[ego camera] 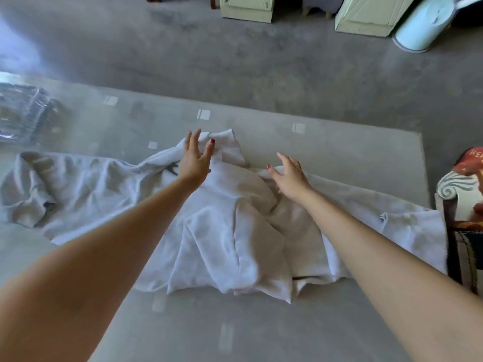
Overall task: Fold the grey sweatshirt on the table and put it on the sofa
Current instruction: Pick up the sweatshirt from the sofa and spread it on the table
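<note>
Grey sweatshirt [230, 220] lies bunched under my wide, empty fingers [192, 142], and its sleeve past the counter [339, 150] edge might slide off.

Sweatshirt [230, 218] lies spread across the middle of the surface [339, 152], one sleeve trailing left, left hand [194, 163] over its far edge, right hand [290, 178] beside it to the right, wire basket [23, 116] far left, chair [462, 205] at the right edge.

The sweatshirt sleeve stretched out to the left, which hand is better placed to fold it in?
Left, probably. The left hand hovers open by the collar on that sleeve's side; the right hand is across the sweatshirt.
</note>
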